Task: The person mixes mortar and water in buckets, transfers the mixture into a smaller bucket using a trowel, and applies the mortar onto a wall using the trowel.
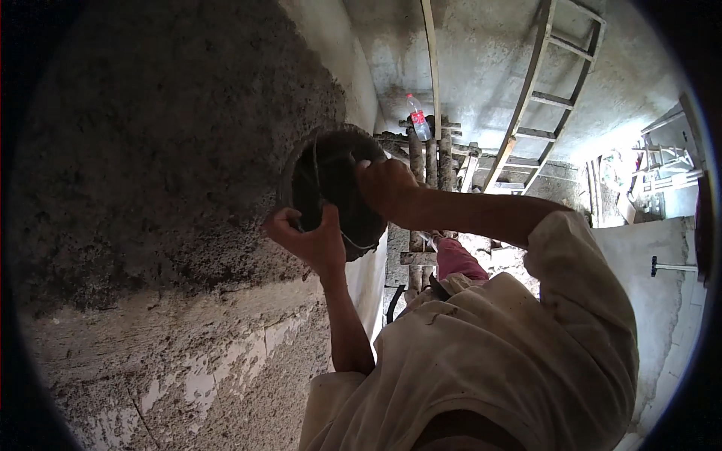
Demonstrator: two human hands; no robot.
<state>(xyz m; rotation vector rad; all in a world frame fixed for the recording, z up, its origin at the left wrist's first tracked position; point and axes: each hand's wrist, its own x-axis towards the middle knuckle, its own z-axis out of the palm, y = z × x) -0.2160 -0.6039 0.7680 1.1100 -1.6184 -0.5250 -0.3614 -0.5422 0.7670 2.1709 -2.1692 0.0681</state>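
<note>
A dark round bucket [367, 222] with a thin pale wire handle is up against the rough wall, its dark inside facing me. My left hand [312, 244] is at its lower left, fingers curled and thumb raised, gripping the near rim. My right hand [387, 188] reaches across from the right and is closed over the bucket's right side. What its fingers hold is lost in the shadow. Wet-looking dark plaster [173, 150] covers the wall to the left of the bucket, and a paler, rougher strip [226, 361] runs below it.
Beyond my right arm, a scaffold of rough poles [416, 161] carries a clear plastic bottle [418, 120] with a red cap and label. A wooden ladder [553, 99] leans on the back wall. At the right, a T-shaped fixture [673, 267] sticks out near bright clutter.
</note>
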